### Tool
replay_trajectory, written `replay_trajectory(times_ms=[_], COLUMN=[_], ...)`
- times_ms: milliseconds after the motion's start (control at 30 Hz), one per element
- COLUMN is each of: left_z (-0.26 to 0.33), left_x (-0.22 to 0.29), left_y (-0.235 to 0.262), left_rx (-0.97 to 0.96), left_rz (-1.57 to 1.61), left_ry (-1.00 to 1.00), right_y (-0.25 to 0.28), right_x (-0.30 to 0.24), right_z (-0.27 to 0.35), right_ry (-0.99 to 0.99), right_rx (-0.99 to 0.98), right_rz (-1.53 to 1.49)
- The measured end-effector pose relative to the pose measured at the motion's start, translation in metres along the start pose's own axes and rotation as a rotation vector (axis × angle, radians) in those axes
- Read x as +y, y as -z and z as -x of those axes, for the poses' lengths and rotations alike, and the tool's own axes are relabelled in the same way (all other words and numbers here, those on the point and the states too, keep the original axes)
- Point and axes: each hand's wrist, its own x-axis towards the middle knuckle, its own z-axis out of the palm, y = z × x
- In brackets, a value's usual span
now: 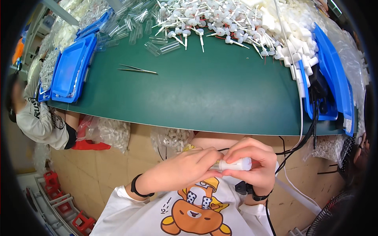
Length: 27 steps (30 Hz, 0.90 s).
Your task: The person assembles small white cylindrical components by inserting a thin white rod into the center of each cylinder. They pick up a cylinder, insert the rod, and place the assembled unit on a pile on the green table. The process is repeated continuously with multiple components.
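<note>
Both hands meet close to my chest, below the near edge of the green table [204,98]. My right hand [254,163] grips a small white tube-shaped part [236,164] lying sideways. My left hand [185,169] pinches the left end of that same part with its fingertips. What sits at that end is hidden by my fingers. A dark band circles each wrist.
A heap of white pump parts and clear tubes [212,19] covers the table's far side. Metal tweezers [138,70] lie on the mat. Blue trays stand at the left [73,70] and right [332,74]. Another person [39,114] sits at left. Bags of white parts [112,133] lie under the table.
</note>
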Motion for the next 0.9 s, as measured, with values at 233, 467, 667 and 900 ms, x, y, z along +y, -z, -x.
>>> replay_trajectory(times_ms=[233, 467, 667, 900], left_z=[0.0, -0.001, -0.001, -0.003], left_x=[0.007, 0.005, 0.002, 0.003], left_y=[0.0, -0.001, -0.009, -0.007], left_rx=[-0.191, -0.358, -0.221, -0.166], left_rz=[0.292, 0.93, 0.957, 0.771], left_ry=[0.278, 0.47, 0.481, 0.513], right_y=[0.007, 0.009, -0.002, -0.011], right_x=[0.018, 0.027, 0.029, 0.034], right_z=[-0.002, -0.002, -0.001, 0.008], right_ry=[-0.142, -0.34, -0.189, -0.267], right_rx=[-0.093, -0.193, -0.016, 0.087], right_rz=[-0.302, -0.588, -0.444, -0.611])
